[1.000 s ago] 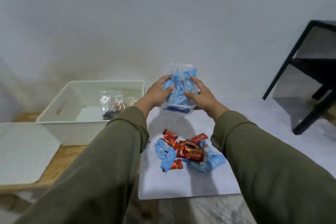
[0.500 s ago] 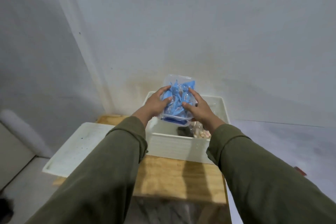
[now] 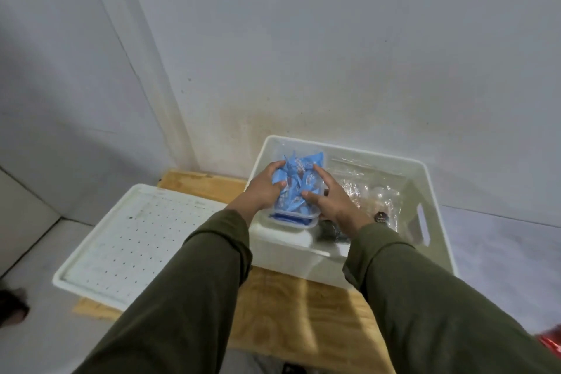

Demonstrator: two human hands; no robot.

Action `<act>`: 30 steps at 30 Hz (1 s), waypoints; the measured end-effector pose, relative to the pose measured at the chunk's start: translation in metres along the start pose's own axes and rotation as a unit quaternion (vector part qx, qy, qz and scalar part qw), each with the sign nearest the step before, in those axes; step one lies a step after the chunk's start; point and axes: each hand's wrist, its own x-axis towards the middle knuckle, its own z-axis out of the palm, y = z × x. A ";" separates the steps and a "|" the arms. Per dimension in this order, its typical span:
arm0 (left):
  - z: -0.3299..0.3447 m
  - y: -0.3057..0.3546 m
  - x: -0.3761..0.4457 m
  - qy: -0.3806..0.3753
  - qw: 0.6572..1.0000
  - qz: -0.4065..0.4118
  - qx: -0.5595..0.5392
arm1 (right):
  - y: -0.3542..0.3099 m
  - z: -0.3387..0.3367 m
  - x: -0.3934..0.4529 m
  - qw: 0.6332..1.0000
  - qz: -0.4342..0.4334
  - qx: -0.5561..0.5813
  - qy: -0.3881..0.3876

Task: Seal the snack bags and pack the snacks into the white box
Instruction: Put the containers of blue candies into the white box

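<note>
A clear zip bag of blue-wrapped snacks [image 3: 296,188], its blue seal strip toward me, is inside the left half of the white box [image 3: 425,173]. My left hand [image 3: 262,191] grips its left side and my right hand [image 3: 331,199] rests on its right side, both reaching down into the box. Another clear bag of brownish snacks [image 3: 375,194] lies in the right half of the box. I cannot tell whether the blue bag touches the box floor.
The white box stands on a wooden board [image 3: 300,313] against the wall. A white perforated lid [image 3: 133,240] lies to its left, overhanging the board. A red wrapper [image 3: 551,343] shows at the right edge. A foot [image 3: 12,307] is at the far left.
The view swung left from the loose snacks to the box. Both hands carried the blue snack bag over and lowered it into the box's left half.
</note>
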 end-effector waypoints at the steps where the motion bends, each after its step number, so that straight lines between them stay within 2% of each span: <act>1: 0.002 -0.004 0.008 -0.004 1.000 -0.006 0.002 | 0.003 0.000 0.008 1.000 0.011 0.006 -0.003; 6: 0.014 -0.021 0.036 -0.018 0.999 -0.040 0.017 | 0.020 0.002 0.039 0.998 0.053 0.008 -0.020; 17: 0.034 -0.034 0.058 -0.063 0.990 -0.113 0.062 | 0.044 0.004 0.059 0.996 0.083 -0.027 -0.036; 23: 0.033 -0.031 0.057 -0.058 0.989 -0.116 0.075 | 0.036 0.005 0.060 0.992 0.087 -0.085 -0.041; 30: 0.021 0.001 0.041 0.003 0.986 -0.035 0.164 | 0.009 0.007 0.051 0.968 0.078 -0.234 0.047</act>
